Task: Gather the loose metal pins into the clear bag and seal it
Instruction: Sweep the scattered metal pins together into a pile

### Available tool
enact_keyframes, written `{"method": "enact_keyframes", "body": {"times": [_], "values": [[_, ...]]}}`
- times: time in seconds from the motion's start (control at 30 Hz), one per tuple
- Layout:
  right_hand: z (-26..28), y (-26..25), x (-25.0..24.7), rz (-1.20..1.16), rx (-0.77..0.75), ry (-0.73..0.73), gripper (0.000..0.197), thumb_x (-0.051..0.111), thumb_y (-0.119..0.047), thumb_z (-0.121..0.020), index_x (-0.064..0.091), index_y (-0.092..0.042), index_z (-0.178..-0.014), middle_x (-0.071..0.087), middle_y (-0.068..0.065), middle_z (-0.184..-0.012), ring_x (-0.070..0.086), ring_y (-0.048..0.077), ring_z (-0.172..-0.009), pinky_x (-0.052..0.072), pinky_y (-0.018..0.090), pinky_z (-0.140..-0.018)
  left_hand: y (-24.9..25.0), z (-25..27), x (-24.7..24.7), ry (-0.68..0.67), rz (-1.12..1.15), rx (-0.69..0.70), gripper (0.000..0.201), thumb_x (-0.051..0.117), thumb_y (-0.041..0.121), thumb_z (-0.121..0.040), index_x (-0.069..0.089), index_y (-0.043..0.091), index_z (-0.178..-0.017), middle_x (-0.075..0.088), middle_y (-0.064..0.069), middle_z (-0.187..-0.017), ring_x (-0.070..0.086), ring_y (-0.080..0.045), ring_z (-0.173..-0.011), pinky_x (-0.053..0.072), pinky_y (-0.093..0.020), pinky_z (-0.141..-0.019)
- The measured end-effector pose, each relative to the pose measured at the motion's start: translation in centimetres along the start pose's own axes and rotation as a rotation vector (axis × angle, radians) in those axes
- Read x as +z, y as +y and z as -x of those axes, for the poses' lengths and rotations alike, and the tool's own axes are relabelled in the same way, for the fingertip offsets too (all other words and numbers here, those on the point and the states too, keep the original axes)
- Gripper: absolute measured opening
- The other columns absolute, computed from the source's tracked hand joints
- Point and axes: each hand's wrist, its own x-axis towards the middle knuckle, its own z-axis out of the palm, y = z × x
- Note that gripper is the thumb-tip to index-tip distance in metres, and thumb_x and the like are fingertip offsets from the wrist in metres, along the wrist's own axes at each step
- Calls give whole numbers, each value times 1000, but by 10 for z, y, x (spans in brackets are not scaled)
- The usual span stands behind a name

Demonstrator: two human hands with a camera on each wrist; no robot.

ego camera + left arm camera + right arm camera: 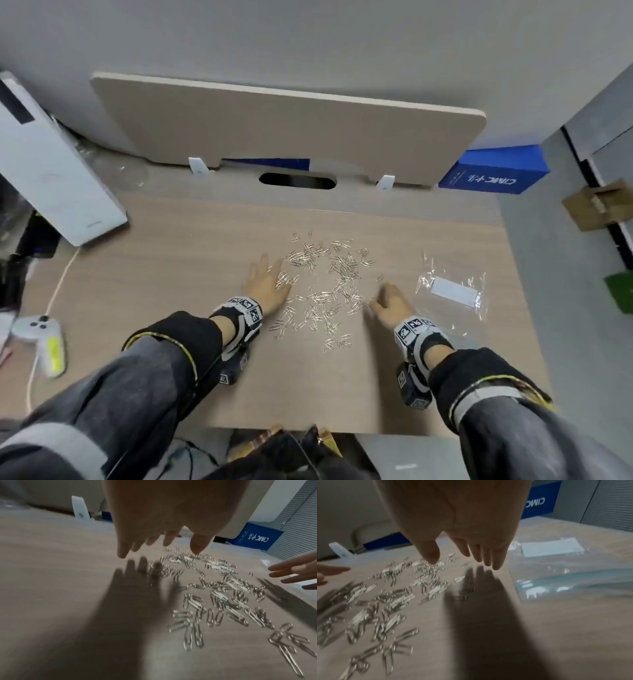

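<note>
Both hands (325,298) spread, empty — flanking scattered metal pins (322,284) — clear bag (452,291) flat beside the right.

Pins (373,601) motion-blurred, blue box (542,500) cropped

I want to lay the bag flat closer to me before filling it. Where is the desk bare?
Bare wood runs along the desk's near edge, between the two forearms, and left of the left hand toward the white cable. It is crowded between the hands, where the metal pins lie scattered; the clear bag lies right of the right hand.
</note>
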Motion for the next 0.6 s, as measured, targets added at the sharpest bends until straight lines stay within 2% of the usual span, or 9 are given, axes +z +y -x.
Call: {"method": "enact_keyframes", "body": {"times": [0.07,0.13,0.2,0.3,0.4,0.47,0.53,0.6], "values": [[-2,-2,14,45,28,105,66,48,-43,-91,27,-6,-141,28,16,-150,35,32,-135,31,44,-113,-3,3,10,54,11,-54,72,47,45,-90,16,25,-152,-3,-11,-163,2,-39,-148,15,-52,-118],[3,-9,32,99,45,138,71,40,-41,-94,16,-1,-147,11,19,-157,15,33,-144,18,42,-119,-3,10,27,40,-14,-82,76,47,45,-89,14,20,-153,-4,-13,-163,0,-40,-147,12,-50,-119],[9,-19,50,138,36,100,77,36,-44,-95,3,1,-149,-7,20,-159,-3,35,-147,5,40,-121,1,13,44,2,-30,-78,79,48,45,-88,13,17,-153,-6,-12,-163,-1,-40,-147,10,-49,-119],[14,-32,65,145,-54,43,83,42,-45,-93,-2,-3,-150,-14,13,-159,-10,29,-147,6,39,-121,9,16,54,-6,-36,29,76,52,37,-88,16,15,-152,-4,-12,-163,-2,-37,-148,9,-47,-120],[14,-32,58,28,-134,34,75,47,-37,-93,8,-9,-151,-1,4,-161,3,20,-148,16,38,-119,11,15,51,7,89,72,67,54,24,-88,27,13,-149,6,-15,-162,4,-38,-148,13,-43,-120],[15,-24,43,-64,-123,169,58,47,-27,-94,29,-9,-146,23,7,-157,25,22,-143,24,37,-115,7,14,41,149,161,55,53,55,17,-85,47,7,-136,30,-23,-152,27,-41,-139,26,-44,-115],[15,-10,30,-133,-16,338,37,48,-19,-92,52,-9,-127,49,12,-137,49,27,-122,39,36,-102,5,18,28,266,152,-33,35,53,15,-81,57,4,-114,49,-22,-123,47,-40,-114,41,-44,-99],[14,3,25,-249,161,372,26,50,-16,-89,60,-8,-111,58,12,-116,57,29,-104,45,34,-89,2,19,23,256,162,-162,27,51,19,-81,56,3,-102,52,-21,-108,53,-39,-98,45,-41,-86]]}}
